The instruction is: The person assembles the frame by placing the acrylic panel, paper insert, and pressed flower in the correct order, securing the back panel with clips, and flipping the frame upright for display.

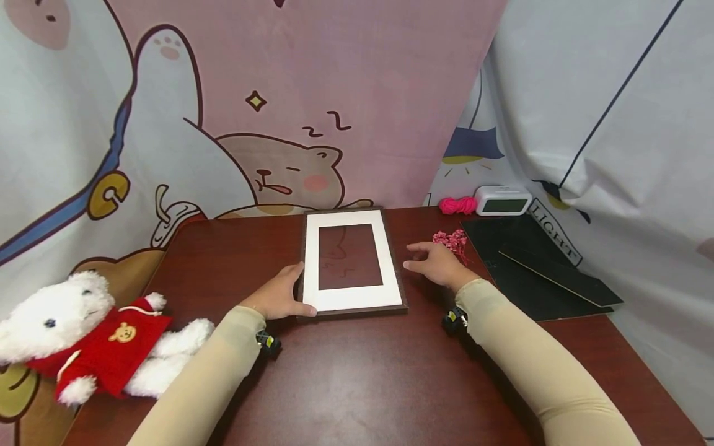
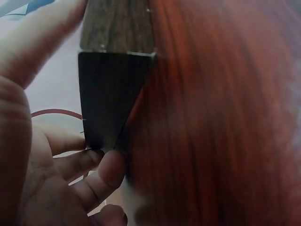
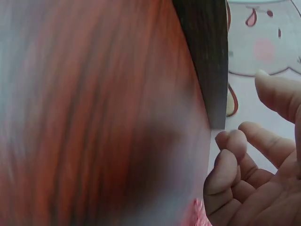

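A picture frame [image 1: 349,300] with a dark wooden border and a white mat lies on the brown table [image 1: 346,371], its middle panel dark and glossy. At its lower left corner, my left hand [image 1: 277,295] holds the border, thumb along the front edge and fingers at the left side. The left wrist view shows those fingertips right at the wooden border [image 2: 117,28]. My right hand [image 1: 440,265] hovers just beyond the frame's right side, fingers loosely bent and thumb apart, holding nothing. In the right wrist view, a gap separates that hand from the dark border [image 3: 207,56].
Beside the right hand lies a pink dried-flower sprig [image 1: 450,240]. Behind it are a pink yarn bundle [image 1: 457,205] and a white digital clock [image 1: 504,201]. A black board [image 1: 502,272] with a folded-out flap lies at right. A white teddy bear [image 1: 119,347] in red lies at left.
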`<action>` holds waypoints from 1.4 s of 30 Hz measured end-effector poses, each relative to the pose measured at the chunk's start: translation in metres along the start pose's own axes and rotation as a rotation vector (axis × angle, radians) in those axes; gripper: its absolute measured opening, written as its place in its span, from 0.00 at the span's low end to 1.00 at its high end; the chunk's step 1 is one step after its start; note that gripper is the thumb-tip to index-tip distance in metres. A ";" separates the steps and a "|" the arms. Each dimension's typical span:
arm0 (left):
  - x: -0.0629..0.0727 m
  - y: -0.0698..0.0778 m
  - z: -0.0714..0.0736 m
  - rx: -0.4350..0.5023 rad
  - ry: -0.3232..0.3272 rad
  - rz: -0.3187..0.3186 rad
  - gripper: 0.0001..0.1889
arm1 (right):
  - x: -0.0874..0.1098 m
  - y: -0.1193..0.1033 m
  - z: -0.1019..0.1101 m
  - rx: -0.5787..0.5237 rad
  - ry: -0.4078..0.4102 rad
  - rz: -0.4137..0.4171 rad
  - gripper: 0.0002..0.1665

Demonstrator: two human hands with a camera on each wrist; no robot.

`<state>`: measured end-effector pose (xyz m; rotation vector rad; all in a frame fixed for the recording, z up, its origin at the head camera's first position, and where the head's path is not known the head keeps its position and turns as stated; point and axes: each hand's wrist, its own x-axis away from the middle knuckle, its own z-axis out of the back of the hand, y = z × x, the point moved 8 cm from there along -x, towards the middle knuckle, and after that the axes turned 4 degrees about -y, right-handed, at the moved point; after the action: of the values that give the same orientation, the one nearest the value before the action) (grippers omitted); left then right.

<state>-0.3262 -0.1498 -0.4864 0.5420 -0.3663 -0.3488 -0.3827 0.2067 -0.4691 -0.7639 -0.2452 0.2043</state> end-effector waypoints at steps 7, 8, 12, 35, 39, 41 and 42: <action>0.002 0.000 -0.001 -0.005 -0.011 0.018 0.72 | 0.001 0.023 0.033 0.045 0.076 -0.053 0.34; 0.002 0.000 -0.001 -0.007 -0.012 0.020 0.72 | 0.001 0.025 0.038 0.053 0.087 -0.055 0.34; 0.002 0.000 -0.001 -0.009 -0.013 0.023 0.72 | 0.003 0.040 0.059 0.070 0.143 -0.080 0.33; 0.005 0.002 -0.001 -0.018 -0.031 0.013 0.71 | 0.015 0.095 0.091 0.166 0.154 -0.290 0.14; 0.004 0.001 -0.002 -0.019 -0.032 0.019 0.71 | 0.014 0.095 0.091 0.186 0.160 -0.293 0.13; 0.003 0.000 -0.003 -0.017 -0.031 0.022 0.71 | 0.013 0.095 0.091 0.195 0.158 -0.292 0.12; 0.003 -0.001 -0.003 -0.014 -0.032 0.024 0.71 | 0.012 0.096 0.091 0.201 0.158 -0.290 0.12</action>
<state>-0.3223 -0.1505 -0.4886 0.5181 -0.4003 -0.3364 -0.4068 0.3372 -0.4713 -0.5341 -0.1798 -0.1048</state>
